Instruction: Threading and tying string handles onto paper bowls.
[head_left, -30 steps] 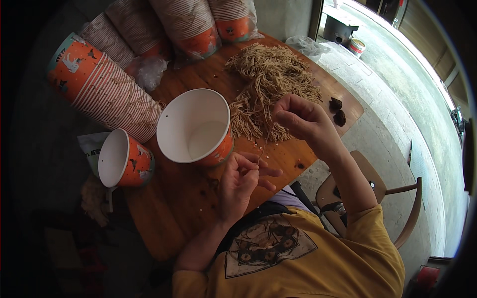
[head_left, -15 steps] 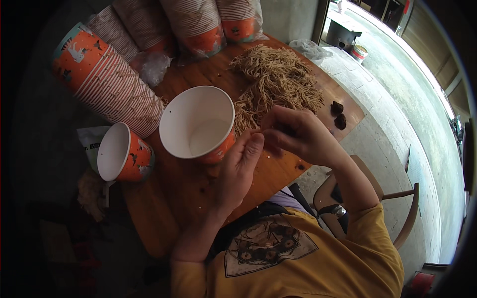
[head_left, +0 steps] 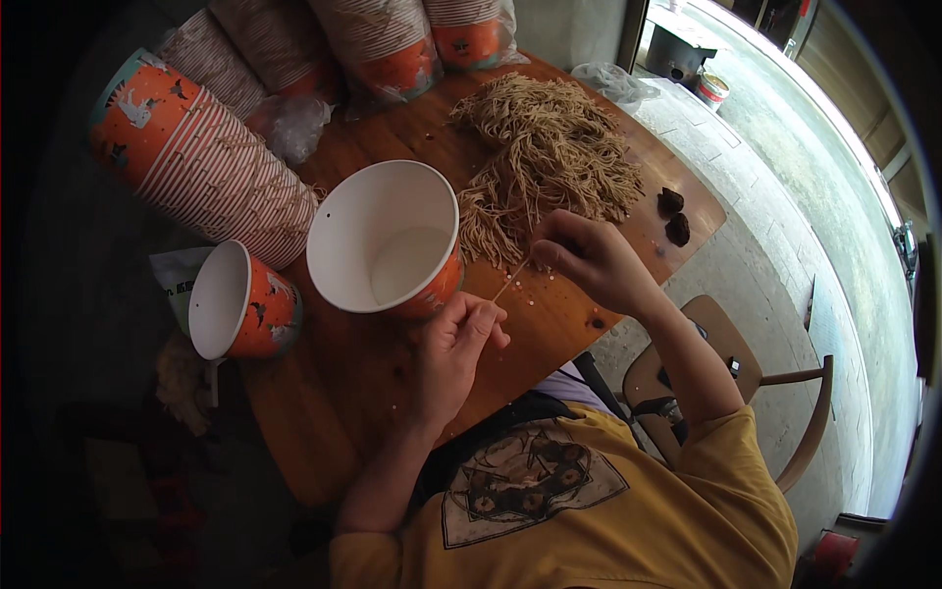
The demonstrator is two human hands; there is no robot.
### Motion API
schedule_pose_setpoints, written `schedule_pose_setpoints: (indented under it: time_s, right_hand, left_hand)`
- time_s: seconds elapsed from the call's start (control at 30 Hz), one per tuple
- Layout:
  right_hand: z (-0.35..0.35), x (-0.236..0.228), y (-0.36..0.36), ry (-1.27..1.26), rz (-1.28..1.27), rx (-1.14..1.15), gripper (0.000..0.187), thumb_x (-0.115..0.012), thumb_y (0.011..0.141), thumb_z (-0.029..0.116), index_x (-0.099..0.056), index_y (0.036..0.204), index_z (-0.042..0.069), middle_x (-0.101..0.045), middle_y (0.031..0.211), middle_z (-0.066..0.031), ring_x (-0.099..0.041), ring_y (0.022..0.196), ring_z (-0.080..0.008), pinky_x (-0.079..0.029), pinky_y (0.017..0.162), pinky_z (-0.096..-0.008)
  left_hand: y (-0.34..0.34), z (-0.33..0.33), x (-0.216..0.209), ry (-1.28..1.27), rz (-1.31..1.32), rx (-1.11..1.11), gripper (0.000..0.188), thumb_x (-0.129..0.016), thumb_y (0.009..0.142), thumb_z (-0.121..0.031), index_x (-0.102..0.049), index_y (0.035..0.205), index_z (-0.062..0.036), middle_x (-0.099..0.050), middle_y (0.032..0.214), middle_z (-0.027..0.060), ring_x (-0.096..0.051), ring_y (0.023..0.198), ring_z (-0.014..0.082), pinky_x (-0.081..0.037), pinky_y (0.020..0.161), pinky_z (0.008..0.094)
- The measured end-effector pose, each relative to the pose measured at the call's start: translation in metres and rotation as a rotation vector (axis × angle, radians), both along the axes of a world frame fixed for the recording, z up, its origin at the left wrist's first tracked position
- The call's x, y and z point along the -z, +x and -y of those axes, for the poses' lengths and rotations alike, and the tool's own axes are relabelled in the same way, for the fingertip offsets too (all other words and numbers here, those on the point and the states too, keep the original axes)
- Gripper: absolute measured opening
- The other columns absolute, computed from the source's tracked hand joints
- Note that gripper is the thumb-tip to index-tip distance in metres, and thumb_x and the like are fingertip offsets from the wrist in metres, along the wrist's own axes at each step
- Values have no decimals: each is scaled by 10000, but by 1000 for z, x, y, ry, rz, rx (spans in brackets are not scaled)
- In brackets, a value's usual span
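Observation:
A thin tan string (head_left: pixel 511 282) stretches taut between my two hands, over the wooden table. My left hand (head_left: pixel 453 346) is closed on its lower end, thumb pressed to the fingers. My right hand (head_left: pixel 592 263) pinches the upper end, close to a tangled heap of tan strings (head_left: pixel 559 147). Left of the hands a large paper bucket (head_left: pixel 432 293) stands with its white inside showing and a small dark hole near its rim. A second orange paper bucket (head_left: pixel 270 316) lies tilted at the table's left edge.
A long leaning stack of nested orange buckets (head_left: pixel 221 167) fills the left side. More bagged stacks (head_left: pixel 392 59) line the back. Two dark brown lumps (head_left: pixel 677 230) and a clear plastic bag (head_left: pixel 613 88) lie at the right. A chair (head_left: pixel 702 339) stands beside the wooden table (head_left: pixel 343 412).
My hands have drawn apart, the left down and leftward, the right slightly up and outward. The string between them now shows, pulled straight.

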State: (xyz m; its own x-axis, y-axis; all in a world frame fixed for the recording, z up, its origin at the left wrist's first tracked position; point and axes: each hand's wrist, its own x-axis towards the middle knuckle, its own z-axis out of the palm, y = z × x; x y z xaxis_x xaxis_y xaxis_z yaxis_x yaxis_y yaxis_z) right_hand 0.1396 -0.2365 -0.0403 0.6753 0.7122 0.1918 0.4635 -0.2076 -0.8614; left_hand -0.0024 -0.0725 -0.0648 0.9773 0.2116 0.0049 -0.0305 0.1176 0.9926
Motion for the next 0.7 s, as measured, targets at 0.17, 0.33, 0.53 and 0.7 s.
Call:
schedule_pose_setpoints:
  time_s: [0.17, 0.33, 0.53, 0.7]
  right_hand:
    - [1, 24, 4, -7, -84, -15, 205, -563, 918, 232, -574, 960, 32, -581, 707, -92, -547, 646, -150, -448, 618, -314]
    - [2, 30, 2, -98, -139, -26, 191, -549, 948, 227, -566, 936, 37, -535, 729, 1, -489, 682, -75, -423, 629, -259]
    - [3, 42, 13, -89, -20, 115, 171, -551, 935, 205, -557, 929, 35, -542, 700, -40, -508, 640, -119, -429, 605, -294]
    - [-4, 34, -1, -26, -11, -36, 156, -557, 920, 190, -568, 937, 35, -598, 732, -100, -587, 677, -207, -464, 628, -327]
  left_hand:
    - [-2, -4, 11, 99, -66, -18, 142, -545, 958, -154, -570, 919, -20, -583, 766, 14, -568, 758, 68, -459, 746, 221]
    - [-5, -5, 9, 336, -96, -49, 129, -565, 942, -137, -564, 887, -21, -594, 737, 20, -576, 729, 75, -461, 691, 234]
    - [-10, -7, 9, 725, -38, -139, 93, -569, 918, -95, -542, 886, -12, -602, 751, 98, -603, 638, 204, -483, 615, 315]
    - [-1, 5, 6, 848, 240, -252, 118, -562, 921, -107, -547, 919, 10, -618, 848, 122, -631, 766, 245, -493, 695, 341]
